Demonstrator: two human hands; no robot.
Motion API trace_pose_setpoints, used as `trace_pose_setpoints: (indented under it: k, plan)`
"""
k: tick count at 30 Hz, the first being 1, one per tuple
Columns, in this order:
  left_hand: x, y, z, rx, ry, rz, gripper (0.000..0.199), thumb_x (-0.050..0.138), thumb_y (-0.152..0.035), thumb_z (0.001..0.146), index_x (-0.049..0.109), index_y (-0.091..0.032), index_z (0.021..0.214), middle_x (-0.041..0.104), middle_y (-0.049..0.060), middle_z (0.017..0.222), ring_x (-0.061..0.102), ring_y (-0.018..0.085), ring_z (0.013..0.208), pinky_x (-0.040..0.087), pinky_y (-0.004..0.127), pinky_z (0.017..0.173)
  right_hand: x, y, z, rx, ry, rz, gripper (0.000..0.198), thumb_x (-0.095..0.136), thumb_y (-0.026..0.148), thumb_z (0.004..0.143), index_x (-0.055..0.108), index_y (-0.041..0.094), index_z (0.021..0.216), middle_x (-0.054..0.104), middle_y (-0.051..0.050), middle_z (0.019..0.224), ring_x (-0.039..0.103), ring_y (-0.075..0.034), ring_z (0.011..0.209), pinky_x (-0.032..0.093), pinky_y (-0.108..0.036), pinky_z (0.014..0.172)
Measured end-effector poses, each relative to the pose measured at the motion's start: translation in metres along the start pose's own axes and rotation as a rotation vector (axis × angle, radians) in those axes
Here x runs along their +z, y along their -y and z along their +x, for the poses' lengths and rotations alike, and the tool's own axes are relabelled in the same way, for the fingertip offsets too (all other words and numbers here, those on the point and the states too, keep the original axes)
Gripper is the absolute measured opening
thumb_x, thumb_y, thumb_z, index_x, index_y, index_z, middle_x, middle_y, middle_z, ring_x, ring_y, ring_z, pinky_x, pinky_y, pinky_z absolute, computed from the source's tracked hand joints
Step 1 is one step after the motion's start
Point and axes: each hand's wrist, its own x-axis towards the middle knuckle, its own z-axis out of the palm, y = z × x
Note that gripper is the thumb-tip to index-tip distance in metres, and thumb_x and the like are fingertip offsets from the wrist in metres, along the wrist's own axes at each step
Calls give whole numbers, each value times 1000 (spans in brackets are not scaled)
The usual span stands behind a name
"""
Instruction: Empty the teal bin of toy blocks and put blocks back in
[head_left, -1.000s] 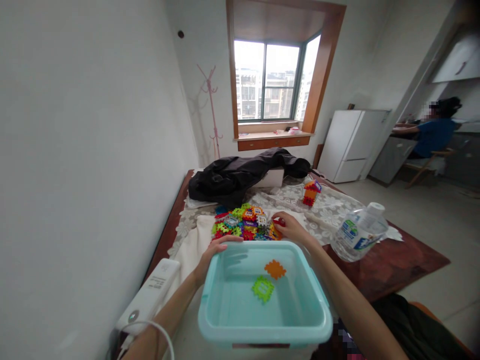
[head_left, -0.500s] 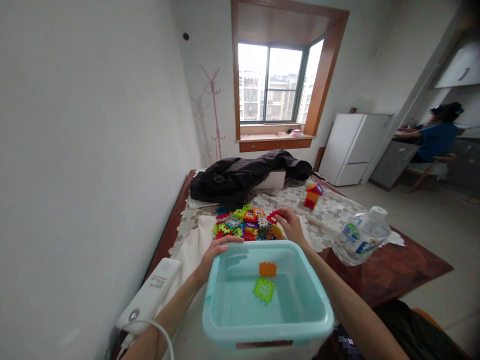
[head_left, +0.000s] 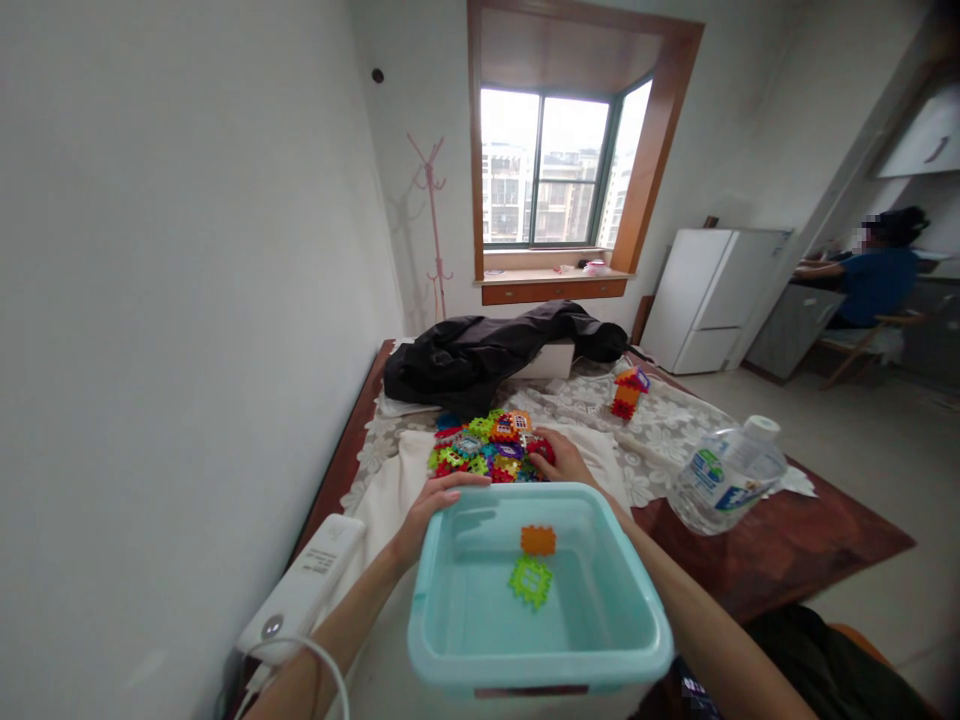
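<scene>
A light blue plastic bin (head_left: 637, 610) stands in front of me with an orange toy piece (head_left: 538, 540) and a green toy piece (head_left: 530, 580) lying inside. My left hand (head_left: 431, 505) grips the bin's far left rim. Behind the bin lies a pile of colourful interlocking toy pieces (head_left: 484, 447) on a lace tablecloth (head_left: 675, 430). My right hand (head_left: 561, 458) rests on the right side of that pile, fingers closed around a red piece (head_left: 541, 447).
A clear water bottle (head_left: 726, 475) stands at the right. A small built toy house (head_left: 628, 391) and a black jacket (head_left: 480, 355) lie farther back. A white device with a cable (head_left: 304, 590) sits at the left. Another person sits at the far right by a counter.
My right hand slid left along the pile's edge and lower onto the pieces. The left hand stays on the bin's rim. The view shifted slightly.
</scene>
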Motion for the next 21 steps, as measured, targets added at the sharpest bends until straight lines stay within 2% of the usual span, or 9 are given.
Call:
trace_pose_setpoints:
  k: [4, 8, 12, 15, 18, 21]
  plan:
    - [-4, 7, 2, -1, -6, -9, 47, 71, -44, 83, 87, -15, 117, 79, 14, 126, 68, 36, 118, 52, 40, 99, -3, 3, 1, 9, -11, 47, 43, 73, 30, 90, 70, 20, 131, 75, -16, 133, 69, -35, 125, 53, -53, 112]
    - [-4, 10, 2, 10, 13, -20, 49, 71, -44, 81, 87, -14, 116, 80, 15, 125, 68, 37, 117, 52, 40, 97, -7, 10, 2, -32, -67, 163, 33, 70, 22, 88, 70, 21, 121, 74, -12, 121, 70, -28, 113, 57, -45, 103]
    - [-1, 8, 0, 9, 1, -47, 46, 71, -41, 81, 87, -14, 115, 80, 15, 124, 69, 36, 115, 53, 39, 94, -10, 19, 0, -42, 4, 223, 17, 67, 22, 89, 72, 21, 105, 72, -10, 109, 70, -24, 100, 60, -40, 94]
    - [-1, 9, 1, 12, 8, -69, 46, 73, -41, 81, 88, -13, 114, 80, 15, 123, 70, 34, 112, 54, 37, 91, -14, 24, -1, -26, 39, 245, 23, 68, 22, 89, 74, 22, 111, 76, -10, 111, 71, -26, 103, 58, -44, 98]
    - [-4, 11, 2, 20, 17, -55, 45, 73, -41, 82, 88, -13, 115, 80, 15, 124, 70, 34, 112, 55, 37, 91, -17, 27, 2, 52, 23, 335, 27, 73, 28, 86, 76, 23, 112, 79, -9, 112, 72, -28, 105, 57, -47, 103]
    - [-5, 13, 3, 27, 21, -39, 47, 72, -43, 83, 87, -14, 116, 80, 15, 125, 70, 35, 114, 55, 37, 93, -23, 29, 5, 212, -51, 602, 31, 81, 44, 83, 75, 24, 107, 78, -6, 105, 70, -24, 94, 59, -41, 90]
